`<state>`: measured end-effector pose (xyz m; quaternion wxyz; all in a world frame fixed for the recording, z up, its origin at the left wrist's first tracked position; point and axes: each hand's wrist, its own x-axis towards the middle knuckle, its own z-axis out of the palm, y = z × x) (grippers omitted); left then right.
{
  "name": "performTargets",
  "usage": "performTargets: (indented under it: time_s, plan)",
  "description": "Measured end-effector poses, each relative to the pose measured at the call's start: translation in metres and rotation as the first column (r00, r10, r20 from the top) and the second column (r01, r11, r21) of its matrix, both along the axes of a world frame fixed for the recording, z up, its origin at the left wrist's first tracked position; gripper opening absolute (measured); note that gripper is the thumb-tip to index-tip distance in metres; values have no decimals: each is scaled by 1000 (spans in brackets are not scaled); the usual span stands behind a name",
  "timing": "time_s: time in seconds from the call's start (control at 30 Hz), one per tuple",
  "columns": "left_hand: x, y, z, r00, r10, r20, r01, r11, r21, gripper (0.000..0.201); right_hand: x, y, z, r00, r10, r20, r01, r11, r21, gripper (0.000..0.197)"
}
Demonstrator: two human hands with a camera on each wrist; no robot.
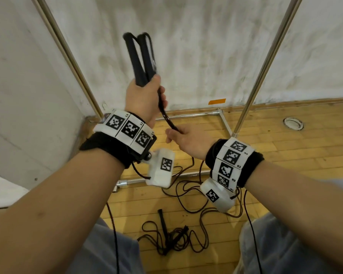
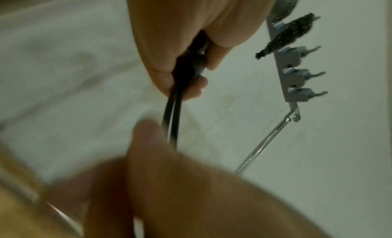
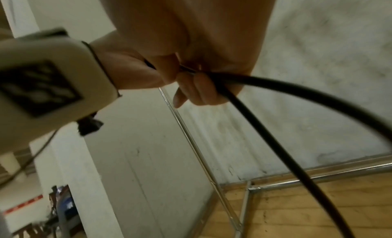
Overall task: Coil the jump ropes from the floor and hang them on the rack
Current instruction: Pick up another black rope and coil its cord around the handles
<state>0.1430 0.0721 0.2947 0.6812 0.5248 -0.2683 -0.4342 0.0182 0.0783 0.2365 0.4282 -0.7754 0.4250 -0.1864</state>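
Note:
My left hand (image 1: 147,93) is raised in front of the wall and grips a black jump rope (image 1: 140,58), whose folded loops stand up out of the fist. One strand (image 1: 167,117) curves down from that fist to my right hand (image 1: 179,134), which pinches it just below and to the right. In the left wrist view the fingers (image 2: 191,89) curl round the black strands (image 2: 172,121). The right wrist view shows fingertips (image 3: 197,90) closed on the rope (image 3: 265,134), which arcs off right. Rack hooks (image 2: 297,74) show on the wall side, one bearing a braided rope (image 2: 286,35).
Brown ropes with black handles (image 1: 172,238) lie tangled on the wooden floor between my knees. The rack's metal uprights (image 1: 265,66) rise left and right of my hands, with its base bars (image 1: 196,114) on the floor. A round floor fitting (image 1: 293,123) sits at the right.

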Motion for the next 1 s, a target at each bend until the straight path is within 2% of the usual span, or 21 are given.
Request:
performTargets:
  time_s: [0.07, 0.13, 0.17, 0.2, 0.27, 0.33, 0.37, 0.4, 0.5, 0.57, 0.63, 0.7, 0.73, 0.77, 0.87, 0.93, 1.0]
  plan:
    - [13, -3, 5, 986, 128, 106, -127, 992, -19, 4, -5, -1, -4, 997, -21, -69, 20, 1000, -13, 36]
    - [26, -4, 4, 958, 174, 228, -172, 985, -29, 6, -12, -7, -3, 996, -55, -65, 52, 998, -42, 35]
    - [33, -3, 2, 926, 173, 336, -175, 984, -25, 6, -15, -11, 0, 997, -77, -33, 75, 996, -53, 33]
    - [38, -2, -1, 868, 156, 472, -173, 985, -8, 9, -18, -15, 4, 996, -95, 1, 94, 993, -65, 32]
    - [45, 0, -10, 684, 64, 727, -149, 988, 53, 19, -22, -21, 9, 992, -125, 23, 127, 986, -113, 30]
    - [51, 1, -19, 461, -61, 885, -127, 983, 134, 29, -26, -26, 13, 986, -163, 31, 166, 967, -194, 34]
    - [52, 2, -22, 376, -131, 917, -120, 975, 188, 31, -28, -28, 15, 983, -179, 33, 182, 954, -237, 36]
    - [53, 4, -24, 333, -204, 921, -98, 964, 249, 32, -29, -30, 17, 981, -191, 26, 191, 941, -279, 37]
    - [51, 8, -28, 306, -415, 857, 45, 905, 422, 39, -34, -34, 23, 978, -206, -27, 182, 911, -370, 33]
    - [46, 11, -28, 254, -511, 821, 117, 859, 499, 46, -36, -34, 28, 980, -193, -46, 160, 907, -390, 27]
    - [40, 12, -30, 110, -570, 814, 116, 821, 559, 49, -37, -31, 32, 986, -164, -25, 139, 897, -419, 23]
    - [31, 12, -36, -98, -600, 794, 90, 789, 608, 44, -35, -25, 37, 993, -113, 18, 109, 882, -458, 21]
    - [25, 13, -41, -181, -599, 780, 91, 779, 620, 39, -33, -22, 39, 997, -78, 20, 78, 873, -482, 21]
    - [19, 13, -46, -227, -590, 775, 99, 778, 621, 35, -30, -19, 40, 999, -43, 1, 38, 861, -508, 21]
    - [4, 18, -57, -216, -569, 793, 102, 795, 598, 20, -28, -18, 39, 995, -31, -94, -28, 824, -567, 26]
    - [0, 19, -60, -219, -568, 794, 122, 791, 599, 20, -35, -28, 38, 984, -133, -121, 40, 817, -575, 30]
    - [2, 20, -55, -226, -571, 789, 183, 771, 610, 23, -46, -40, 39, 959, -248, -141, 143, 845, -515, 36]
